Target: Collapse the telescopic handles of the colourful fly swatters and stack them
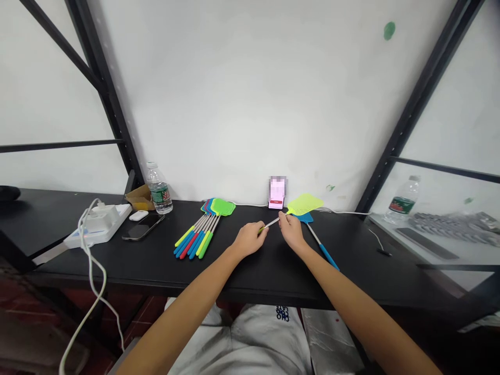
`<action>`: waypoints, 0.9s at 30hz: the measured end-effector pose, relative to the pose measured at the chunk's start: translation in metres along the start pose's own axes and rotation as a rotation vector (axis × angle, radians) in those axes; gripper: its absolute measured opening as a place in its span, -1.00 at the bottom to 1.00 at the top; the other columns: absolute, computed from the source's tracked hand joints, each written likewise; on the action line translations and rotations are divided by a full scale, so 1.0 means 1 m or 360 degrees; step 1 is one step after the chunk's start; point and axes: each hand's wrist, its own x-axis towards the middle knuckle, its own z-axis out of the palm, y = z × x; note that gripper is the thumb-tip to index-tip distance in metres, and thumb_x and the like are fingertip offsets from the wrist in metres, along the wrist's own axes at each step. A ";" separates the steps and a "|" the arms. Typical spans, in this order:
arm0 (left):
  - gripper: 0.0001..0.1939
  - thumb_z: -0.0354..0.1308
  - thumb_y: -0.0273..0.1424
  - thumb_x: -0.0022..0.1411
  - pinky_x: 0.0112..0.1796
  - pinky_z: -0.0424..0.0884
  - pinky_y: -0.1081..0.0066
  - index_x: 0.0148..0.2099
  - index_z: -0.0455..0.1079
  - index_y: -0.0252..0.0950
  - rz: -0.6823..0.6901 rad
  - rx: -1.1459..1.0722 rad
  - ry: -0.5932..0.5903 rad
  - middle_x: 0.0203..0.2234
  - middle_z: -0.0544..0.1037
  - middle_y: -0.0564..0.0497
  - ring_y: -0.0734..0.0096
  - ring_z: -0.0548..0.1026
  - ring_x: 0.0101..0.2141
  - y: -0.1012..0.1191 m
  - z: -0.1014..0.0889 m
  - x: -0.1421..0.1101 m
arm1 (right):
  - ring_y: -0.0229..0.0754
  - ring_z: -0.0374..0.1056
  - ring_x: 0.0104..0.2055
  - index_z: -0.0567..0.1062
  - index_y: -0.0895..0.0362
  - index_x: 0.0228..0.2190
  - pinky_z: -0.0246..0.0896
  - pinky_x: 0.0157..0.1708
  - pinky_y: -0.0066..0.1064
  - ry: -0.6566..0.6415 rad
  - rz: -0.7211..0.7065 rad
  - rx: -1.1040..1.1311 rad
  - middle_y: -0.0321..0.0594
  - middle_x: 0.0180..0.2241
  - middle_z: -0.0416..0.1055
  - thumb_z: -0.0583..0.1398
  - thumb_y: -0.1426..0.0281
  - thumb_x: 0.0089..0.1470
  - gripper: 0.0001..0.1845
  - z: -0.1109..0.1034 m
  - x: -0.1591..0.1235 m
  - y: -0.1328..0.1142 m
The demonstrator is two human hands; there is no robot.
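Note:
A yellow-green fly swatter (304,204) lies across the middle of the black table (250,271), its head toward the wall. My left hand (249,240) is closed round the handle end of its thin metal rod. My right hand (291,229) pinches the same rod nearer the head. Under the swatter's head lies a blue fly swatter (321,247), its blue handle pointing toward the table's front edge. To the left, a fanned pile of several fly swatters (203,229) with coloured handles rests on the table, apart from both hands.
A pink phone stand (277,194) stands by the wall. At the left are a water bottle (159,188), a dark phone (141,228), a white power strip (97,223) with cable. Another bottle (401,200) and keyboard (449,225) sit at the right. Black shelf posts frame both sides.

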 end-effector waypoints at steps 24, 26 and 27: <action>-0.70 -0.12 -0.26 0.38 -0.42 0.12 0.45 -0.36 0.28 -0.25 0.0034 -0.0105 -0.0093 -0.56 0.39 0.07 0.44 0.35 -0.51 -0.003 0.000 0.000 | -0.31 0.00 -0.63 0.13 0.07 -0.66 -0.08 -0.63 -0.44 0.0048 0.0143 0.0283 -0.36 -0.71 0.06 0.04 0.02 0.15 -0.49 -0.007 0.014 0.020; -0.72 -0.11 -0.26 0.38 -0.42 0.13 0.45 -0.34 0.28 -0.24 0.0040 -0.0093 -0.0084 -0.55 0.40 0.07 0.44 0.36 -0.50 -0.003 0.000 0.000 | -0.31 0.01 -0.63 0.12 0.06 -0.66 -0.08 -0.63 -0.43 0.0026 0.0149 0.0277 -0.36 -0.71 0.06 0.04 0.01 0.14 -0.48 -0.007 0.014 0.021; -0.72 -0.11 -0.26 0.38 -0.42 0.13 0.45 -0.34 0.28 -0.24 0.0038 -0.0085 -0.0083 -0.54 0.41 0.06 0.43 0.37 -0.50 -0.003 0.000 0.000 | -0.31 0.01 -0.64 0.12 0.06 -0.67 -0.08 -0.63 -0.43 0.0003 0.0148 0.0270 -0.36 -0.71 0.06 0.04 0.00 0.14 -0.48 -0.006 0.013 0.020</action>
